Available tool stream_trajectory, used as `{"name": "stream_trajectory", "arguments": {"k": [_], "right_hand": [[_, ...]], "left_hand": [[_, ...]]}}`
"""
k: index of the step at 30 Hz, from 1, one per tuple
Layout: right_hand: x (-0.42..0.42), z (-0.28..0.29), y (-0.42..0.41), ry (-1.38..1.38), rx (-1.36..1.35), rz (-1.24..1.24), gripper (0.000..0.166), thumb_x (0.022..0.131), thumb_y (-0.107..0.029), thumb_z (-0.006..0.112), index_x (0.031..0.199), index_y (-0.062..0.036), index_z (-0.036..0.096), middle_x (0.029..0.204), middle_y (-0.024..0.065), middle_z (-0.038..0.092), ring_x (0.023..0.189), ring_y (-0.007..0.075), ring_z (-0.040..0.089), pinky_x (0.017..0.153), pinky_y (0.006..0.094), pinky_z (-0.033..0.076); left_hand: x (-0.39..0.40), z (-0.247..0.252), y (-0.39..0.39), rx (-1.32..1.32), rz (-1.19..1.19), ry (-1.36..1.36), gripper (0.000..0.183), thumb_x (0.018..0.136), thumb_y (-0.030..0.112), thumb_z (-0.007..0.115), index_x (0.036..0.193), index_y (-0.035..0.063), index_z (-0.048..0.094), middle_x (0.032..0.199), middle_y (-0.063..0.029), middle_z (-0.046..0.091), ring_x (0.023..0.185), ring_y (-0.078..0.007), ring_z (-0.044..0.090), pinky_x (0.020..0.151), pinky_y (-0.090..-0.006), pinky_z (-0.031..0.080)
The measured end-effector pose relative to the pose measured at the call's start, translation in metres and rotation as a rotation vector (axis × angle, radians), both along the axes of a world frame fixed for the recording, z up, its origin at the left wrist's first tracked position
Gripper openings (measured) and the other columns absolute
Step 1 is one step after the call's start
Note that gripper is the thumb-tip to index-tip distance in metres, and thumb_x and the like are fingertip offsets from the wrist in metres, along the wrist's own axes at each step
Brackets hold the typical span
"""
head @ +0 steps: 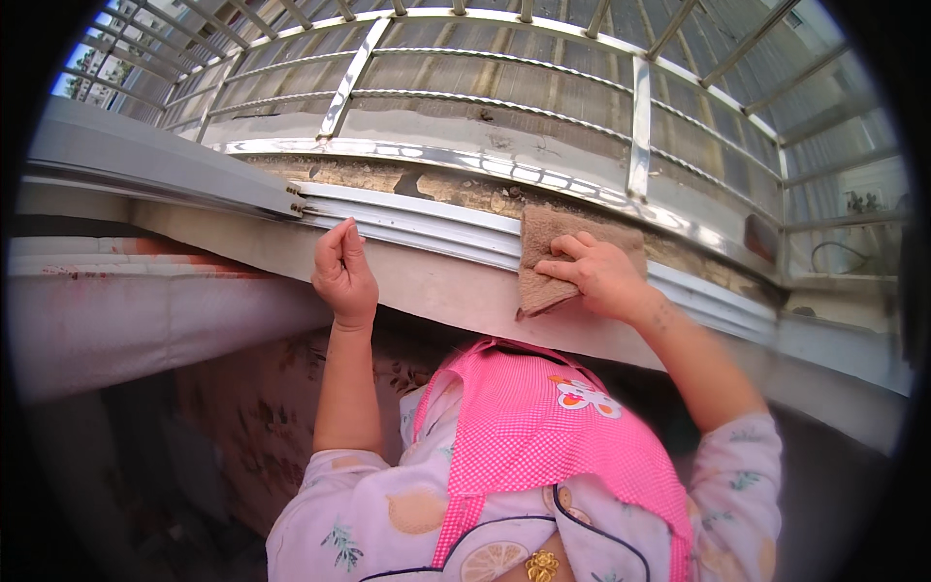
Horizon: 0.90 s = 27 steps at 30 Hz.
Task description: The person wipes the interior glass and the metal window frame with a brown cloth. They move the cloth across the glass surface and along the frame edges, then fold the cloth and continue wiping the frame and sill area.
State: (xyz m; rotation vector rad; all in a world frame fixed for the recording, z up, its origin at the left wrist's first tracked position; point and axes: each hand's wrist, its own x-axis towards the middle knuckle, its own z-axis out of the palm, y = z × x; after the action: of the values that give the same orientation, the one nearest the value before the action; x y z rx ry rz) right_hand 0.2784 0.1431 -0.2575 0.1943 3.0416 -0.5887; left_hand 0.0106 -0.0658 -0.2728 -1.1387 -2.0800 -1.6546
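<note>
My right hand (600, 270) presses a folded brown cloth (542, 236) down over the white metal window track (436, 231), its thumb and fingers spread on the fabric. Part of the cloth hangs over the inner sill (451, 291). My left hand (345, 270) is raised near the track's left part, its fingers curled in and the fingertips close to the thumb. Whether something small is pinched there cannot be told. Small dark specks lie on the track between the two hands.
A sliding window frame (167, 167) ends just left of my left hand. Beyond the track run a dirty outer ledge (414, 182) and a shiny metal window grille (640, 131). A pale curtain (145, 313) hangs at the left, below the sill. A pink checked apron (524, 415) is near the sill.
</note>
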Motion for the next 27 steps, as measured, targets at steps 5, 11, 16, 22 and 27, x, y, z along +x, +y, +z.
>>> {"name": "stream_trajectory", "arguments": {"k": [5, 11, 16, 22, 27], "right_hand": [[0.116, 0.032, 0.04, -0.274, 0.098, -0.109, 0.051, 0.066, 0.001, 0.063, 0.111, -0.0229, 0.065, 0.109, 0.0027, 0.057, 0.104, 0.0251, 0.053, 0.084, 0.0343, 0.048], [0.111, 0.136, 0.062, -0.076, 0.434, -0.47, 0.034, 0.062, -0.004, 0.071, 0.094, -0.0128, 0.069, 0.089, 0.003, 0.059, 0.091, 0.0247, 0.055, 0.073, 0.0336, 0.048], [-0.053, 0.111, 0.029, 0.277, 0.297, -0.184, 0.046, 0.063, 0.0, 0.07, 0.107, -0.0137, 0.066, 0.098, 0.0023, 0.059, 0.096, 0.0231, 0.055, 0.076, 0.0342, 0.05], [-0.245, 0.018, -0.072, 0.337, 0.156, 0.199, 0.037, 0.078, -0.013, 0.06, 0.114, -0.0197, 0.063, 0.107, 0.0018, 0.057, 0.102, 0.0221, 0.054, 0.08, 0.0307, 0.049], [-0.261, -0.02, -0.1, 0.086, 0.206, 0.238, 0.037, 0.084, -0.02, 0.055, 0.12, -0.0211, 0.06, 0.112, 0.0022, 0.056, 0.105, 0.0215, 0.054, 0.078, 0.0315, 0.049]], "left_hand": [[0.003, -0.002, 0.026, 0.052, -0.018, 0.029, 0.009, 0.092, 0.006, 0.059, 0.1, 0.0015, 0.062, 0.08, -0.0026, 0.063, 0.067, -0.0081, 0.056, 0.063, -0.0199, 0.047], [-0.006, 0.011, 0.019, 0.157, 0.046, 0.001, 0.01, 0.093, 0.005, 0.058, 0.101, 0.0009, 0.06, 0.08, -0.0025, 0.062, 0.067, -0.0082, 0.057, 0.062, -0.0209, 0.047], [-0.011, 0.015, -0.008, 0.125, 0.121, -0.06, 0.012, 0.096, 0.006, 0.052, 0.105, 0.0004, 0.057, 0.081, -0.0018, 0.06, 0.069, -0.0036, 0.05, 0.06, -0.0159, 0.039], [-0.007, 0.009, -0.048, 0.093, 0.151, -0.076, 0.012, 0.096, 0.005, 0.052, 0.107, 0.0009, 0.056, 0.081, -0.0021, 0.06, 0.061, -0.0016, 0.042, 0.054, -0.0151, 0.034], [-0.006, -0.001, -0.067, 0.068, 0.167, -0.104, 0.013, 0.096, 0.004, 0.052, 0.107, 0.0006, 0.056, 0.08, -0.0018, 0.059, 0.058, -0.0006, 0.039, 0.051, -0.015, 0.032]]}}
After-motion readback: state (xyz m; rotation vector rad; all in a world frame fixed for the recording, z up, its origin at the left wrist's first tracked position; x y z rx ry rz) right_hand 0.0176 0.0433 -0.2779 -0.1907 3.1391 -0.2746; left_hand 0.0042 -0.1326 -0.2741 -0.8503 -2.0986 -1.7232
